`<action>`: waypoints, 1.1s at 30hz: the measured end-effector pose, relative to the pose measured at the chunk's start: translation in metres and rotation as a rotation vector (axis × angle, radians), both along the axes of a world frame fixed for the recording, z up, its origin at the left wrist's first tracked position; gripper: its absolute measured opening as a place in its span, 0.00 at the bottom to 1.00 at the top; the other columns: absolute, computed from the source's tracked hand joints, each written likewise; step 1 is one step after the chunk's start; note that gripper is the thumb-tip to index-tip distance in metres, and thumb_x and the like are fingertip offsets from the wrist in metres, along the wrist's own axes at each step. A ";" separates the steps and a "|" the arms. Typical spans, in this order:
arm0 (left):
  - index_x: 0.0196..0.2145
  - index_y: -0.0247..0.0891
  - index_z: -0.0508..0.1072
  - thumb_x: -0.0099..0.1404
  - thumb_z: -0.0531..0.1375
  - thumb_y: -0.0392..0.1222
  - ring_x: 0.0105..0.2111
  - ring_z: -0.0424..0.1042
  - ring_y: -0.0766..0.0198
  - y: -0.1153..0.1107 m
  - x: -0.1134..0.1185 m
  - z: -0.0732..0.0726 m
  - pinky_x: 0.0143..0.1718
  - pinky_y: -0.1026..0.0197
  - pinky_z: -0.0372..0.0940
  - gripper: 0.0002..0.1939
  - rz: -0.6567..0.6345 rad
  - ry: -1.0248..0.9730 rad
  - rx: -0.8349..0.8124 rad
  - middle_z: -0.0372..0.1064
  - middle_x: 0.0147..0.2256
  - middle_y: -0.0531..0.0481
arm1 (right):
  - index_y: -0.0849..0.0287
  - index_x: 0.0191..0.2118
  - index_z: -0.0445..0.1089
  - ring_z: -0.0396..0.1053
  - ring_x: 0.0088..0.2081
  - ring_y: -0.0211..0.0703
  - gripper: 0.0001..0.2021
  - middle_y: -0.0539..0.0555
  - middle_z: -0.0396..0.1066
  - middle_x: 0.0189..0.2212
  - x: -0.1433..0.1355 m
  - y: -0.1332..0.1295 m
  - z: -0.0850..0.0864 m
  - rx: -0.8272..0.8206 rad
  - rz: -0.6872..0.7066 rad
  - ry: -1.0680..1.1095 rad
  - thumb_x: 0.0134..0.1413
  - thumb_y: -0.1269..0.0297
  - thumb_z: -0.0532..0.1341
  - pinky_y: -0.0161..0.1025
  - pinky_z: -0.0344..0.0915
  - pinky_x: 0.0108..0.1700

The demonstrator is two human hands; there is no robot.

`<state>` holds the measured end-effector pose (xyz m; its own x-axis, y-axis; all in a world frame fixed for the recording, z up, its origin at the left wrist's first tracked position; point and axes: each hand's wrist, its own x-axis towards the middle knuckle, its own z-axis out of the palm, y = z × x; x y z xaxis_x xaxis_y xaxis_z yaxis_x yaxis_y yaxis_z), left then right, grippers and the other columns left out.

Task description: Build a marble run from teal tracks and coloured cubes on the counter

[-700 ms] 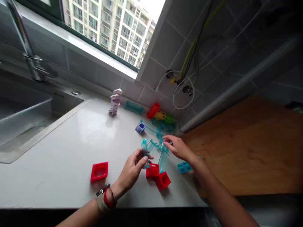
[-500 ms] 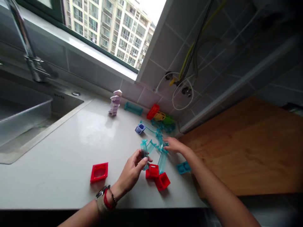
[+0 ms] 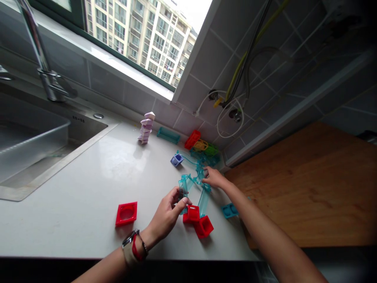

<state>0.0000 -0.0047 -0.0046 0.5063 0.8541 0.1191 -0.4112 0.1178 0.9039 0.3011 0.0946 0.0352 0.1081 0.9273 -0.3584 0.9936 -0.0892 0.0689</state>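
My left hand is closed round a clear teal plastic track piece, held upright over the counter. Just beyond it, the fingers of my right hand are curled on a clear teal connector piece among other teal parts; its exact shape is partly hidden. A teal track strip lies below the right hand. Two red cube blocks rest close to my left fingertips. Further left lies a red square block with a round hollow. A purple-blue block stands behind the teal parts.
Along the wall stand a stack of lilac-white pieces, a teal tray-like piece, a red piece and yellow and green parts. The sink is left; a wooden board and a blue block are right.
My right hand's fingers have closed on a teal piece, which has shifted slightly. My left hand still holds its track piece, now turned a little. The view has shifted slightly.
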 end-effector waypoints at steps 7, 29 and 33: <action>0.47 0.37 0.69 0.74 0.58 0.54 0.39 0.72 0.59 0.000 0.000 -0.001 0.41 0.58 0.66 0.17 0.011 0.029 0.057 0.74 0.40 0.46 | 0.59 0.57 0.71 0.74 0.51 0.51 0.17 0.58 0.72 0.55 -0.008 -0.005 0.002 -0.013 -0.067 -0.164 0.69 0.58 0.64 0.52 0.75 0.52; 0.46 0.38 0.70 0.74 0.58 0.55 0.42 0.75 0.56 -0.001 -0.001 0.000 0.43 0.56 0.69 0.17 0.016 0.064 0.072 0.75 0.43 0.42 | 0.59 0.55 0.72 0.75 0.49 0.49 0.15 0.59 0.73 0.53 -0.046 0.022 0.085 -0.021 -0.160 -0.049 0.69 0.57 0.64 0.50 0.75 0.51; 0.51 0.37 0.70 0.73 0.59 0.55 0.47 0.77 0.51 0.001 -0.001 0.000 0.46 0.53 0.71 0.20 -0.038 -0.028 -0.054 0.78 0.47 0.37 | 0.63 0.45 0.78 0.78 0.47 0.55 0.22 0.61 0.81 0.43 -0.060 -0.021 0.100 0.079 -0.059 0.346 0.68 0.46 0.58 0.45 0.73 0.48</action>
<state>-0.0007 -0.0037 -0.0042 0.5352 0.8402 0.0880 -0.4310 0.1820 0.8838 0.2410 0.0733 0.1352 0.0470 0.9494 -0.3106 0.9501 -0.1385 -0.2797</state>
